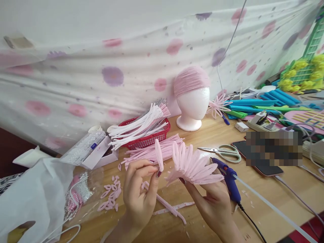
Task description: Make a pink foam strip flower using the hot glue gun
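Note:
Between thumb and fingertips, my left hand [140, 192] pinches a single pink pipe-cleaner petal [159, 153], held upright. Just to the right, my right hand [212, 199] grips a fan of joined pink pipe-cleaner petals [193, 163] from below; its fingers are partly hidden behind the fan. The loose petal and the fan are slightly apart. Below the hands, pink pipe cleaners [168, 204] lie across a measuring tape [187, 204]. Several small pink loops [111, 195] are scattered left of my left hand. A blue glue gun [231, 184] with a glue stick lies beside my right hand.
A red basket [152, 140] holds white pipe cleaners, with a pink bundle [144, 153] before it. Behind stands a white foam head [193, 104] with a pink cap. Scissors [224, 152], a phone [265, 165], cables and a power strip occupy the right; plastic bags [32, 199] the left.

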`<state>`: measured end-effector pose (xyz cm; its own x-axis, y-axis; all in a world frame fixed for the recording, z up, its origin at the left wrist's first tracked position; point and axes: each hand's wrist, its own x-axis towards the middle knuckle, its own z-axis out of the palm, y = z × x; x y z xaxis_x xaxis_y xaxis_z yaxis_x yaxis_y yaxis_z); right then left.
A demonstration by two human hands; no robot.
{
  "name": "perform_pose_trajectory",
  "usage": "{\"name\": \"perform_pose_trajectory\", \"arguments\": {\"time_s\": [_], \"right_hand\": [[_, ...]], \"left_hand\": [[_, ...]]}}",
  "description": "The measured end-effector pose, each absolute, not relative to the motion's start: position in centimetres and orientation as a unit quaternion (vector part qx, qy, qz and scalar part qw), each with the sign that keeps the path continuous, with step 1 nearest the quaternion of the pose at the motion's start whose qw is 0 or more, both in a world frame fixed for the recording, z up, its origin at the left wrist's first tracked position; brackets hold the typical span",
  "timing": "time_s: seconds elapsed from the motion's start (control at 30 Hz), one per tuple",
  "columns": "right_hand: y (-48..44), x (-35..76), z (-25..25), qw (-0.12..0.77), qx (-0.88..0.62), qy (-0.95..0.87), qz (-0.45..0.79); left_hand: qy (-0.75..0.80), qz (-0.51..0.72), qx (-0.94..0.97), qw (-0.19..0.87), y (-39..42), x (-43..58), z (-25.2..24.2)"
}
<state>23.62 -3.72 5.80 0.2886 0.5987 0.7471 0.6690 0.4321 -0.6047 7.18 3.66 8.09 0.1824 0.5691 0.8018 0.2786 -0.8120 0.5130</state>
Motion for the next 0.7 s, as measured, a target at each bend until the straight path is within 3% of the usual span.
{"name": "perform_pose_trajectory", "arguments": {"time_s": [0.33, 0.7], "right_hand": [[-3.8, 23.05, 5.1, 0.588, -0.534, -0.602, -0.084], [-3.56, 22.99, 5.53, 0.582, -0.526, -0.608, -0.12]], "left_hand": [[0.253, 0.574, 0.759, 0.174, 3.23, 6.91, 8.2], [0.221, 0.563, 0.79, 0.106, 3.33, 6.96, 8.81]]}}
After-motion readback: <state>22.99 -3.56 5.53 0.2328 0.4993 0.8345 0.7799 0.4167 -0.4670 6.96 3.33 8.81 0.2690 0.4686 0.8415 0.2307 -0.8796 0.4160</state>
